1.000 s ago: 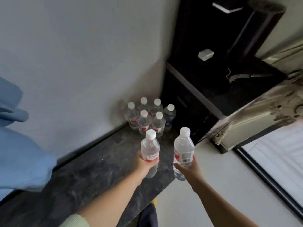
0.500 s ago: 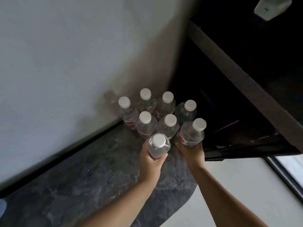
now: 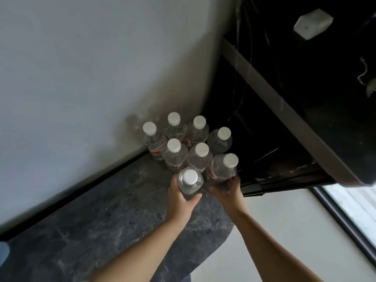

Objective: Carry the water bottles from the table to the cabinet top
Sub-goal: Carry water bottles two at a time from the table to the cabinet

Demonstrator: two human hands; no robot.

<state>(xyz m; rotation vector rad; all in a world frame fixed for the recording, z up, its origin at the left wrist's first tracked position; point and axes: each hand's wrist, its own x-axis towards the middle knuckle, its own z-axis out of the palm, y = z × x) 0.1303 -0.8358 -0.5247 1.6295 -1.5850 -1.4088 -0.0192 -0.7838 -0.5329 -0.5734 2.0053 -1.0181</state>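
Note:
Several clear water bottles with white caps point(image 3: 184, 143) stand clustered in the corner of the dark marbled cabinet top point(image 3: 85, 224), against the white wall. My left hand point(image 3: 180, 197) grips one bottle point(image 3: 190, 183) upright at the front of the cluster. My right hand point(image 3: 226, 189) grips another bottle point(image 3: 222, 166), which leans right beside the group near the top's right edge. Both bottles touch or nearly touch the standing ones.
A tall black cabinet point(image 3: 284, 123) stands right of the corner, with a white block point(image 3: 312, 23) on its shelf. A white wall point(image 3: 91, 68) backs the top. Pale floor point(image 3: 274, 226) and a window frame point(image 3: 350, 216) lie lower right.
Both hands moved forward from mid-air over the top's edge to the bottle cluster in the corner. The view has closed in on the corner; since half a second ago the hands barely moved.

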